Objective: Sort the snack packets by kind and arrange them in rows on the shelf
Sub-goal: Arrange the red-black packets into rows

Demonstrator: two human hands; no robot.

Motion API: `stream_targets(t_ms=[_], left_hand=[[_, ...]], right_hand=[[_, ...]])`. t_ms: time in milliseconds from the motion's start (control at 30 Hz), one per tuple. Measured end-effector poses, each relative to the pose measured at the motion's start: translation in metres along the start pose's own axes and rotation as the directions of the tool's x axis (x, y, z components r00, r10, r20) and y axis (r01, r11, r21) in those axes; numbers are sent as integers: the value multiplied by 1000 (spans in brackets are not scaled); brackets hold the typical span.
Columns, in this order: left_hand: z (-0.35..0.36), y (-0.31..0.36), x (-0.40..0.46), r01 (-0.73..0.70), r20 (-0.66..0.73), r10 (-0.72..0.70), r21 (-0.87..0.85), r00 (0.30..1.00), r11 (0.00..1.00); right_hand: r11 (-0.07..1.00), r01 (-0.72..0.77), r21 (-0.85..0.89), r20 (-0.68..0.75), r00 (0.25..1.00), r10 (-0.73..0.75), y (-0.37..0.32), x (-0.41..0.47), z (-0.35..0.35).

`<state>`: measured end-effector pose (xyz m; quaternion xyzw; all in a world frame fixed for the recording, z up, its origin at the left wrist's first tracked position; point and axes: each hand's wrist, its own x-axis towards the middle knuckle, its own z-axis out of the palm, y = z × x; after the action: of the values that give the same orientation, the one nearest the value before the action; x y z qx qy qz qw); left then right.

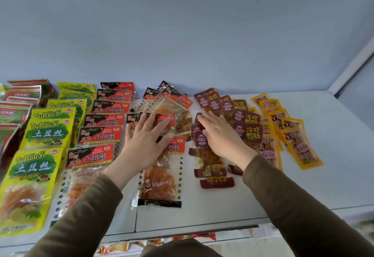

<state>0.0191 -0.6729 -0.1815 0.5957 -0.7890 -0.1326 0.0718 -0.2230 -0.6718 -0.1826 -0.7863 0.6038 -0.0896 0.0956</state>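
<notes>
White shelf [232, 206], packets sorted into overlapping rows. From 9 o'clock across to 3 o'clock: red-and-green packets [14, 113], yellow-green TuDouSi packets [38, 163], red-and-black gluten packets [101, 135], maroon duck-intestine packets [245, 118], orange-yellow packets [299, 145].

Left hand [144, 145], centre: fingers straight and spread, palm flat on a looser second row of gluten packets [159, 182]; no grip on anything.

Right hand [219, 135], just toward 3 o'clock of it: fingers extended, resting flat on the maroon packets, fingertips at a small stack; nothing pinched. Brown sleeves [293, 206] on both arms.
</notes>
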Motion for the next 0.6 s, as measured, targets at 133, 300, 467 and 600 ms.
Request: stream_targets(t_ms=[133, 300, 467, 600], left_hand=[[-32, -14, 23, 29, -158, -65, -221, 985, 975], [-49, -20, 75, 192, 19, -194, -241, 981, 951], [-44, -11, 99, 261, 85, -249, -198, 965, 945], [-43, -15, 109, 332, 69, -325, -222, 943, 917]], right_hand=[[805, -123, 580, -29, 985, 171, -40, 3, -36], [135, -387, 912, 301, 856, 420, -63, 57, -40], [153, -444, 883, 313, 798, 514, -66, 97, -30], [262, -305, 916, 154, 868, 472, -64, 100, -26]])
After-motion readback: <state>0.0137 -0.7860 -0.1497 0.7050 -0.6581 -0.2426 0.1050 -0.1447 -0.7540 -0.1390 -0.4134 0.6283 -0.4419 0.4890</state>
